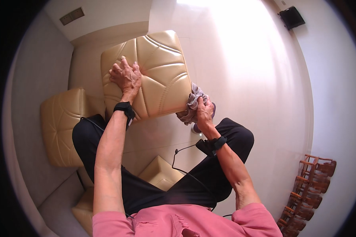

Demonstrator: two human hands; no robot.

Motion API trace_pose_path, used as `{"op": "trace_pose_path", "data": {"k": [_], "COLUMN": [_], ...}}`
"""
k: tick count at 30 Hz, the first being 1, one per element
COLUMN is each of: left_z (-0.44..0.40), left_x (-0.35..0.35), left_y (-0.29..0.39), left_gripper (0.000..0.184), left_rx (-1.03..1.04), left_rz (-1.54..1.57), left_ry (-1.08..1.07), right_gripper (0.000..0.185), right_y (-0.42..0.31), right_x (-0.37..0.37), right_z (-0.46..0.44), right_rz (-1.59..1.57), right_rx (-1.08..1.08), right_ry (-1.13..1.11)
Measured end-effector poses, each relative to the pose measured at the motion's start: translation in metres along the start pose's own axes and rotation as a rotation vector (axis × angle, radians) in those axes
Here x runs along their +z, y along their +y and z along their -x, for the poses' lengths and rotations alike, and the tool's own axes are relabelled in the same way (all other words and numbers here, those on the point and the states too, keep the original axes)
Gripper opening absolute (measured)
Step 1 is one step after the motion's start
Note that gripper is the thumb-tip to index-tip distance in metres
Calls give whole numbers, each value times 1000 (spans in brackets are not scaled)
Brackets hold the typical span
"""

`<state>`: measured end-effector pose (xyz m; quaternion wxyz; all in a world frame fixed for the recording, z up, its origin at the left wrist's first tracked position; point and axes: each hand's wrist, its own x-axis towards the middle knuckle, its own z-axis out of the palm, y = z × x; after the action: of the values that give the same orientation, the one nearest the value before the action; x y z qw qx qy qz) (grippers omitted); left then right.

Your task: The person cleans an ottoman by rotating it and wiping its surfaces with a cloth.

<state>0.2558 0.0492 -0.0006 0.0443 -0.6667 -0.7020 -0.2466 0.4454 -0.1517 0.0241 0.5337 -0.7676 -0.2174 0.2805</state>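
Note:
A beige padded stool (162,75) with stitched, curved seams is in front of me, its cushioned top facing the camera. My left hand (126,77) presses on the left part of that cushion, fingers spread and slightly bent, holding nothing. At the stool's lower right corner, my right hand (205,112) grips a crumpled greyish-purple cloth (194,103). The cloth touches the side of the stool, and some of it is hidden behind my fingers. Both wrists wear black straps, and a thin cable runs from the right one.
Another beige padded stool (63,128) stands to the left by the wall. A beige padded piece (162,173) shows between my legs, with one more (83,209) at lower left. Wooden chairs (308,193) line the right wall. A black box (291,17) is at upper right.

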Motion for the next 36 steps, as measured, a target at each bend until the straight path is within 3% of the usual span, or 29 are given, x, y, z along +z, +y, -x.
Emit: {"op": "trace_pose_path", "data": {"k": [2,4,7,15,24,28,32,36], "left_z": [-5,-7,-9,-14,-7,-11,-21,-24], "left_x": [0,2,14,31,23,16,6,7], "left_y": [-1,2,12,48,41,11,8,25], "left_gripper": [52,52,52,54,54,56,57,61], "left_rx": [22,46,109,179,248,449,362,221], "left_rz": [20,37,52,47,173,220,174,143], "left_ry": [5,-3,-8,-98,-74,-14,-64,-99], "right_gripper": [25,28,31,38,38,40,45,37], "right_y": [2,18,36,54,82,44,18,31], "right_x": [5,9,9,0,-12,-15,-23,-33], "right_z": [-2,-12,-31,-56,-62,-50,-45,-53], "right_rz": [-19,-155,-118,-6,-12,137,256,179], "right_rx": [2,115,263,249,174,286,295,196], "right_ry": [-19,-40,-117,-59,-54,-52,-5,46]}}
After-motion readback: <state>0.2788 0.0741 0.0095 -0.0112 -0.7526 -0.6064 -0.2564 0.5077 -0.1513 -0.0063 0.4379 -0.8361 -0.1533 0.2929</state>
